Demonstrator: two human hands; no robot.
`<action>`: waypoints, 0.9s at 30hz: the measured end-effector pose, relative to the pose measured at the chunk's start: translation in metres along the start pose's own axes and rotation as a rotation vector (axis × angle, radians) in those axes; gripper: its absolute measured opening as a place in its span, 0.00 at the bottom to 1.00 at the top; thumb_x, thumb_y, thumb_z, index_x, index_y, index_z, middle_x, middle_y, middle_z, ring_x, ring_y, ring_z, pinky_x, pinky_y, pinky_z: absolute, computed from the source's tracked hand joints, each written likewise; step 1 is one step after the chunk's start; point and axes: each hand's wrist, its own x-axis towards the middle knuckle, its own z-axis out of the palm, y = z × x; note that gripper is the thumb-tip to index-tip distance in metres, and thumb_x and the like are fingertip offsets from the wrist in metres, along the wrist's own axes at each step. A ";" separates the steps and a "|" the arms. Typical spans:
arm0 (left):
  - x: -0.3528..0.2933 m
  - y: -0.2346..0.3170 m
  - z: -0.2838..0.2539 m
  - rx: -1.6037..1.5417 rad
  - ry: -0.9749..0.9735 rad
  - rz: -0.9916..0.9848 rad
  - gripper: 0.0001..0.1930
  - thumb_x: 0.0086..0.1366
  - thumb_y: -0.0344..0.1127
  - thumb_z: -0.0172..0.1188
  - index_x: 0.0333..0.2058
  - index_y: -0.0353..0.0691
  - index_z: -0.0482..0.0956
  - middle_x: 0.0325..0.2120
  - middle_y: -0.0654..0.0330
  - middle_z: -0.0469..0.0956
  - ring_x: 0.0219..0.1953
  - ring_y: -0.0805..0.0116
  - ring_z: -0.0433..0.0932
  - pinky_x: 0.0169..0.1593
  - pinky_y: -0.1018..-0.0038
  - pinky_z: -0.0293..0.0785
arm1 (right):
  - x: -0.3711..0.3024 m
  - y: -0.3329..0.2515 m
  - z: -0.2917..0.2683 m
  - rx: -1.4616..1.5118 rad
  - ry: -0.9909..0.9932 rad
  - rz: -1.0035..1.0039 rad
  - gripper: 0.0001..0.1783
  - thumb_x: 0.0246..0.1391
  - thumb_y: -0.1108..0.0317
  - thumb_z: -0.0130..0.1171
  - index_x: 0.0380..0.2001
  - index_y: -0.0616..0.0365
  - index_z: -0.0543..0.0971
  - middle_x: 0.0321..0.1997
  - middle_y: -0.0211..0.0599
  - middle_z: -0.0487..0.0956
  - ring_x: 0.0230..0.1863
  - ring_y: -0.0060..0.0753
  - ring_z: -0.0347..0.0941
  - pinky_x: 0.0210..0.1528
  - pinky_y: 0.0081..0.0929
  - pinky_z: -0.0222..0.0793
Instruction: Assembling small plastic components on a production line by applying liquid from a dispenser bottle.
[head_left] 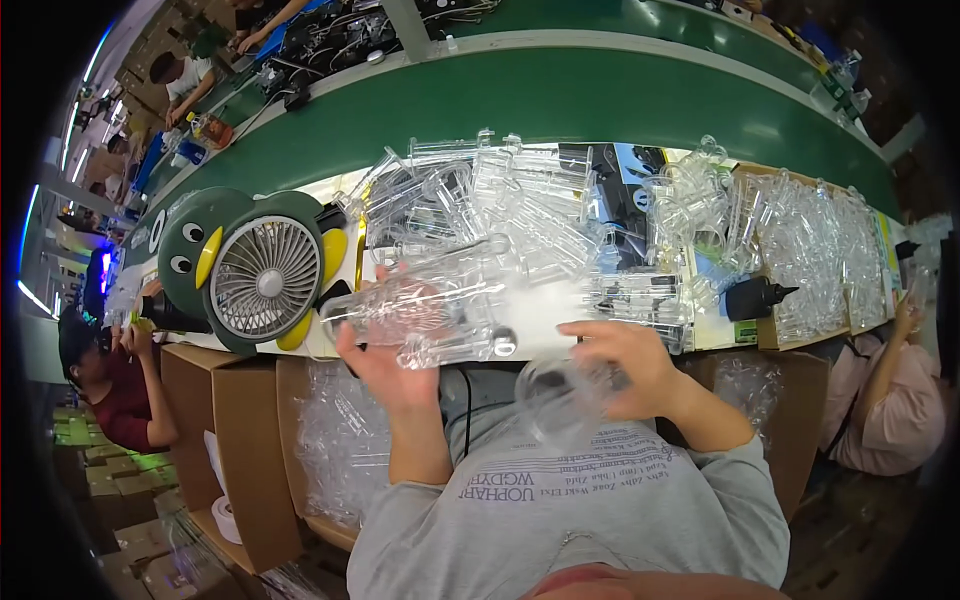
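Observation:
My left hand (392, 372) is raised over the table's near edge, fingers curled round several clear plastic tube-shaped parts (440, 300). One shorter clear tube (450, 349) with a round end lies across that palm. My right hand (640, 368) is to the right, its index finger pointing left. Against its lower fingers is a clear, round, cup-like plastic piece (562, 400), smeared by motion, in front of my grey shirt. Beyond both hands spreads a heap of similar clear tubes (500, 195), and more lie in a row (640, 305) just past my right hand.
A green penguin-shaped fan (268, 284) stands left of the heap. On the right are a black bottle (757, 298) with a pointed tip and a cardboard box (768, 335) of clear parts. Open cartons (245, 420) flank my lap. Other people sit at both sides.

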 end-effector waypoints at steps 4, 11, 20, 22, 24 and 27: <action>0.010 0.013 -0.001 -0.025 -0.181 0.092 0.27 0.54 0.50 0.58 0.46 0.37 0.67 0.44 0.57 0.68 0.51 0.58 0.64 0.54 0.56 0.62 | -0.002 -0.005 -0.001 -0.271 0.117 0.202 0.35 0.34 0.64 0.69 0.50 0.53 0.70 0.39 0.37 0.77 0.30 0.33 0.73 0.35 0.27 0.67; 0.010 0.006 0.003 -0.055 -0.264 0.173 0.30 0.53 0.60 0.56 0.43 0.40 0.69 0.38 0.57 0.71 0.45 0.55 0.70 0.52 0.58 0.66 | 0.010 0.002 0.013 -0.430 0.014 0.136 0.39 0.33 0.53 0.68 0.52 0.53 0.70 0.30 0.30 0.74 0.29 0.30 0.69 0.33 0.25 0.61; 0.000 0.004 0.007 0.124 -0.415 0.184 0.30 0.52 0.55 0.61 0.47 0.41 0.65 0.37 0.60 0.70 0.44 0.62 0.66 0.51 0.61 0.66 | 0.014 -0.002 0.016 -0.466 0.013 0.085 0.38 0.32 0.55 0.68 0.52 0.51 0.71 0.31 0.29 0.74 0.28 0.29 0.68 0.32 0.25 0.61; 0.000 0.003 0.006 0.111 -0.424 0.181 0.30 0.52 0.55 0.61 0.47 0.42 0.64 0.37 0.60 0.70 0.45 0.62 0.66 0.52 0.60 0.65 | 0.015 -0.006 0.015 -0.470 0.015 0.084 0.37 0.31 0.56 0.68 0.50 0.52 0.73 0.32 0.30 0.75 0.28 0.30 0.69 0.32 0.26 0.61; -0.001 0.002 0.004 0.099 -0.433 0.177 0.30 0.53 0.56 0.60 0.48 0.43 0.64 0.38 0.60 0.69 0.45 0.62 0.66 0.52 0.58 0.65 | 0.015 -0.008 0.015 -0.495 0.005 0.064 0.38 0.29 0.56 0.68 0.51 0.52 0.73 0.32 0.29 0.75 0.28 0.29 0.69 0.31 0.26 0.62; 0.001 0.002 0.000 0.134 -0.440 0.188 0.30 0.53 0.55 0.60 0.48 0.42 0.65 0.38 0.60 0.69 0.45 0.62 0.66 0.53 0.59 0.64 | 0.014 -0.008 0.014 -0.474 -0.005 0.061 0.40 0.27 0.56 0.68 0.50 0.52 0.73 0.32 0.29 0.75 0.28 0.29 0.69 0.32 0.25 0.62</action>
